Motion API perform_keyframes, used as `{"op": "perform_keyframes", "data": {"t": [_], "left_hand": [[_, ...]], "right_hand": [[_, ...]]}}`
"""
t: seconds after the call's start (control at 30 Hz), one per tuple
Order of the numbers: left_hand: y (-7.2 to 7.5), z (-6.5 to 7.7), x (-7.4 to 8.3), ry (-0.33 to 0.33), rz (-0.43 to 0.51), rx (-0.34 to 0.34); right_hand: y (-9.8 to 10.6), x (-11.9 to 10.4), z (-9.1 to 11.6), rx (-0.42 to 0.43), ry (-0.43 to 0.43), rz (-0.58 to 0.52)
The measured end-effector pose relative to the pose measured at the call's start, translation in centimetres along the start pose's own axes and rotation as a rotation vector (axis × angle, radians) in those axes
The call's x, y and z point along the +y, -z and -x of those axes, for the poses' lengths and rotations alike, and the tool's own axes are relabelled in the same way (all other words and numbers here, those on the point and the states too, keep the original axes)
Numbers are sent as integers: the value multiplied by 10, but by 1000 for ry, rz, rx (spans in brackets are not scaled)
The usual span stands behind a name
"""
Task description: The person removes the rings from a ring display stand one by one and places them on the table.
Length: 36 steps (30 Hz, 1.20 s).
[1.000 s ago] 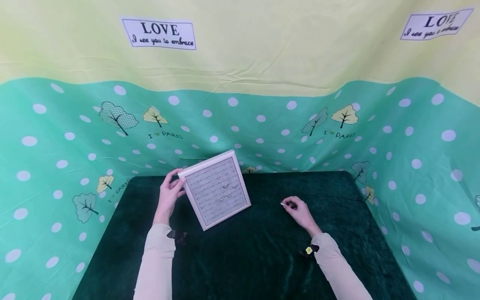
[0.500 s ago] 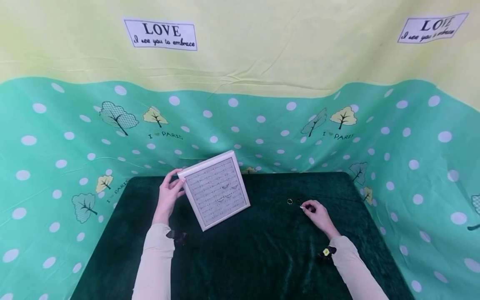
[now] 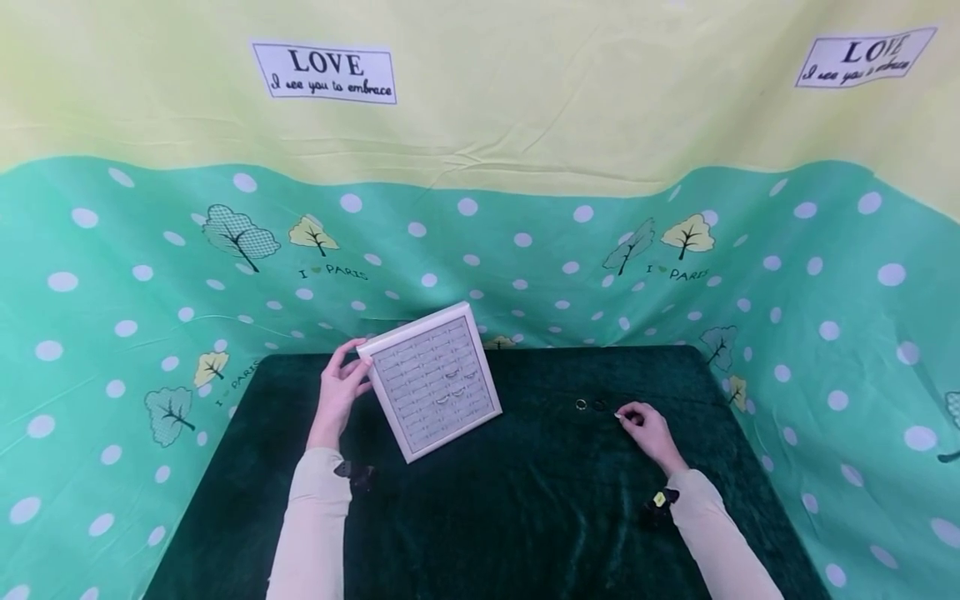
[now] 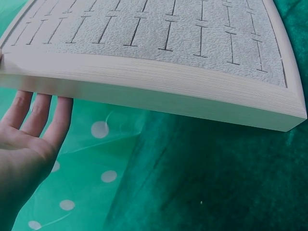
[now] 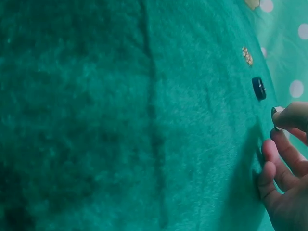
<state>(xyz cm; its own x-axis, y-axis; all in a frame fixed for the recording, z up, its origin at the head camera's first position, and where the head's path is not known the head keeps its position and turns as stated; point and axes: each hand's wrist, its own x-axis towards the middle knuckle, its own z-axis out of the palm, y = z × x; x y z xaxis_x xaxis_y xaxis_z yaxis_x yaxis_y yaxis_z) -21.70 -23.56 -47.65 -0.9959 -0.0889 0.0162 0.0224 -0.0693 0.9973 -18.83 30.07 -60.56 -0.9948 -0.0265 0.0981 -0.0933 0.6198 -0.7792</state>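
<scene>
My left hand (image 3: 341,396) grips the upper left corner of a pale-framed ring display tray (image 3: 429,379), which stands tilted. In the left wrist view, fingers (image 4: 60,120) lie under the frame edge and the thumb is mostly cut off. Grey slotted padding fills the tray, with several rings (image 3: 456,387) in its right-hand slots. My right hand (image 3: 647,429) pinches a small silver ring (image 5: 276,111) between thumb and index finger, close over the cloth. Left of that hand lie a black ring (image 3: 599,405) and a gold ring (image 3: 581,405).
Dark green velvet cloth (image 3: 495,517) covers the table. A green polka-dot curtain (image 3: 525,275) with a yellow upper part surrounds its back and sides. The tray stands near the table's back edge.
My right hand has moved right, still pinching the silver ring, which brings the gold ring and the black ring into view. The left hand and the tray stay in place.
</scene>
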Motion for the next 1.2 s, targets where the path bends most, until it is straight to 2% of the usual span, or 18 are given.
{"op": "perform_keyframes", "data": {"t": [0.3, 0.63, 0.93, 1.1, 1.2], "left_hand": [[2, -1, -2, -1, 10, 1], [-5, -2, -3, 5, -1, -7], [5, -14, -23, 3, -20, 17], [7, -15, -27, -20, -18, 19], [8, -15, -25, -8, 6, 16]], "right_hand": [[-4, 1, -9, 33, -38, 33], [-10, 2, -11, 86, -74, 102], [-15, -1, -10, 162, -57, 43], [-24, -16, -12, 196, -58, -6], [-33, -29, -16, 190, -46, -39]]}}
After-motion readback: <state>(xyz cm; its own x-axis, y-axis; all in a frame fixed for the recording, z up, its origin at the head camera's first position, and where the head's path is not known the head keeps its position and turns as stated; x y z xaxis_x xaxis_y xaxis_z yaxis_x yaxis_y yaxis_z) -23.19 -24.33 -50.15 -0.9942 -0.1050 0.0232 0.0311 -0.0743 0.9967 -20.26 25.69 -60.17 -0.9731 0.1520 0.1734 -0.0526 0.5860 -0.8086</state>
